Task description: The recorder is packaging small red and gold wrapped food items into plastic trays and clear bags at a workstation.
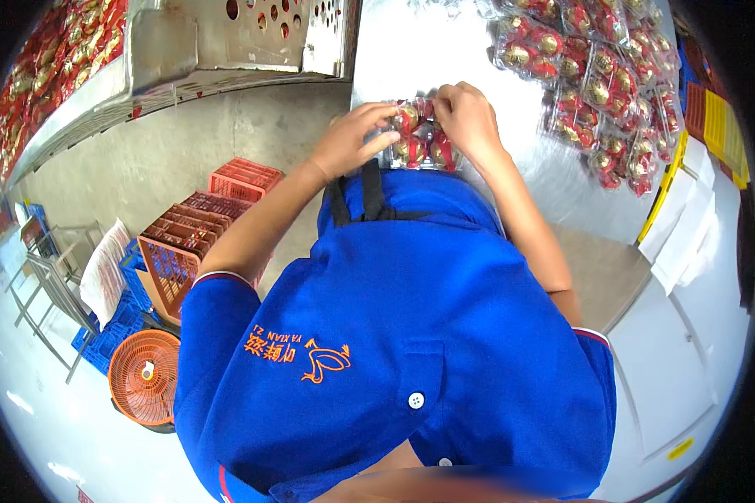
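A clear plastic clamshell pack (418,153) holds several round items in red-and-gold wrappers. It lies at the near edge of a shiny metal table (415,44), right in front of my waist. My left hand (356,138) grips the pack's left side, with thumb and fingers spread along it. At the upper right corner, my right hand (468,118) has its fingers bent and pinched on the pack's edge. The right fingertips partly cover that corner, so whether the lid is fully closed cannot be told.
Many filled clamshell packs (604,82) are heaped on the table's right side. To the left stands a metal bin (245,38) with round holes, beside a trough of loose red-and-gold items (56,75). Stacked red crates (182,245) and an orange fan (145,376) stand on the floor.
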A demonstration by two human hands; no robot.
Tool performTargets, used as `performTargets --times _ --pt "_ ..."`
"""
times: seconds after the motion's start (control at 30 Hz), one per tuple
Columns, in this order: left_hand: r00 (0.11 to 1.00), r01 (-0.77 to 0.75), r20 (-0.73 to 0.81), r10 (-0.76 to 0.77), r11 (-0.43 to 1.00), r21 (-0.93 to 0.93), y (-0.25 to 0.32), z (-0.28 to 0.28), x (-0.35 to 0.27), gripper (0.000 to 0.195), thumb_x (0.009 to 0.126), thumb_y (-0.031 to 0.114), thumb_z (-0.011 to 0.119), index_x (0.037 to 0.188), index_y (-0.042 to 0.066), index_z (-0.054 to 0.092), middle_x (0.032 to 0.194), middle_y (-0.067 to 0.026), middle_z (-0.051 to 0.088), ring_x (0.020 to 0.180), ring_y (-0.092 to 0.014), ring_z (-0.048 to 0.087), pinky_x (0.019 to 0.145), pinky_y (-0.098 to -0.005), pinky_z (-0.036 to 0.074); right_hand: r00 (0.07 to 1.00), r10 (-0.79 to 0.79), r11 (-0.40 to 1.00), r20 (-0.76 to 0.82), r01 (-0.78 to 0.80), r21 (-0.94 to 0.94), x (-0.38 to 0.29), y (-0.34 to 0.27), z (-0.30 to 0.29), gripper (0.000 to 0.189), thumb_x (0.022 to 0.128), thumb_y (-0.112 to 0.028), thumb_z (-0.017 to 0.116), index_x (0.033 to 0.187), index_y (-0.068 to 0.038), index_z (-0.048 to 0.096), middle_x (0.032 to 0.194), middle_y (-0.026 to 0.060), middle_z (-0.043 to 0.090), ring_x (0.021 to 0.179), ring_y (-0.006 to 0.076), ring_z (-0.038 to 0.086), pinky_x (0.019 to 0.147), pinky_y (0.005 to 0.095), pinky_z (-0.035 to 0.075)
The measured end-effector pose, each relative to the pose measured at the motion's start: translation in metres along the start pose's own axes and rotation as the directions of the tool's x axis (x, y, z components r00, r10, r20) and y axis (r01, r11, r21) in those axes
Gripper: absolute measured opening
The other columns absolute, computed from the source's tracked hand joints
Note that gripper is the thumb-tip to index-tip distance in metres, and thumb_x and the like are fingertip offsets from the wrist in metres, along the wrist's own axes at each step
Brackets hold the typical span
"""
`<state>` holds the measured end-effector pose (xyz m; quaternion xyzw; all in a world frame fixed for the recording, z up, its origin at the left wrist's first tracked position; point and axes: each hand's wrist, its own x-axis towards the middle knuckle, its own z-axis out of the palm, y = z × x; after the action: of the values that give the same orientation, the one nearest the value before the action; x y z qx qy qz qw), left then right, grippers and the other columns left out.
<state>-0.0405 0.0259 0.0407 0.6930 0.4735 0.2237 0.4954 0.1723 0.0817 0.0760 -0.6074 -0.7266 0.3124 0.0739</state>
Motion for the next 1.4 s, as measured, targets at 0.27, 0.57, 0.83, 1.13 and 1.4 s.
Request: performTargets --times 0.27,0.57,0.83,1.13,1.4 --pt "0.978 0.082 -0.191 -0.087 0.996 -0.038 -0.004 0.012 0.021 0.026 0.085 0.026 0.069 0.096 0.002 0.063 0.075 -0.0059 0.064 0.065 -0.015 0.06 0.061 -0.0279 0.049 0.989 -0.113 0.994 -0.098 0.112 -0.006 -0.011 0.006 0.009 0.014 0.08 -0.01 0.056 0.086 -0.002 0.065 0.087 0.0188 0.062 0.088 0.0375 0.058 0.079 0.045 0.047" --pt "0.997 0.082 -0.013 -0.081 0.994 0.077 0.0 -0.001 0.045 0.037 0.089 0.042 0.055 0.085 0.008 0.07 0.08 -0.0121 0.063 0.081 -0.029 0.06 0.072 -0.0391 0.046 0.993 -0.094 0.993 0.072 0.099 -0.069 -0.006 0.003 -0.003 0.014 0.081 -0.011 0.055 0.084 -0.001 0.063 0.081 0.0205 0.064 0.079 0.0413 0.061 0.077 0.0484 0.047" --pt "0.982 0.187 -0.045 -0.184 0.979 0.081 -0.001 0.006 0.052 0.036 0.088 0.04 0.056 0.084 0.008 0.071 0.082 -0.0149 0.065 0.079 -0.032 0.062 0.071 -0.0398 0.048 0.927 0.179 0.98 0.33 -0.137 -0.146 0.015 -0.001 -0.005 0.022 0.079 -0.012 0.054 0.096 -0.007 0.067 0.088 0.0188 0.066 0.085 0.0391 0.063 0.081 0.0459 0.049" --pt "0.967 0.251 0.039 -0.251 0.968 0.006 -0.006 0.008 0.055 0.038 0.09 0.041 0.054 0.09 0.007 0.07 0.077 -0.0117 0.066 0.074 -0.027 0.063 0.072 -0.037 0.048 0.961 0.052 0.954 0.273 0.032 -0.297 0.01 -0.005 0.0 0.021 0.081 -0.013 0.053 0.097 -0.01 0.066 0.095 0.0203 0.066 0.093 0.0367 0.062 0.081 0.045 0.049" --pt "0.963 0.187 0.189 -0.194 0.981 0.054 -0.008 0.01 0.065 0.04 0.094 0.041 0.049 0.102 0.007 0.068 0.092 -0.0126 0.062 0.096 -0.023 0.056 0.085 -0.0319 0.043 0.901 0.133 0.971 0.412 -0.036 -0.235 0.019 0.007 0.001 0.023 0.084 -0.016 0.053 0.103 -0.007 0.063 0.1 0.0193 0.066 0.097 0.0359 0.063 0.083 0.0493 0.048"
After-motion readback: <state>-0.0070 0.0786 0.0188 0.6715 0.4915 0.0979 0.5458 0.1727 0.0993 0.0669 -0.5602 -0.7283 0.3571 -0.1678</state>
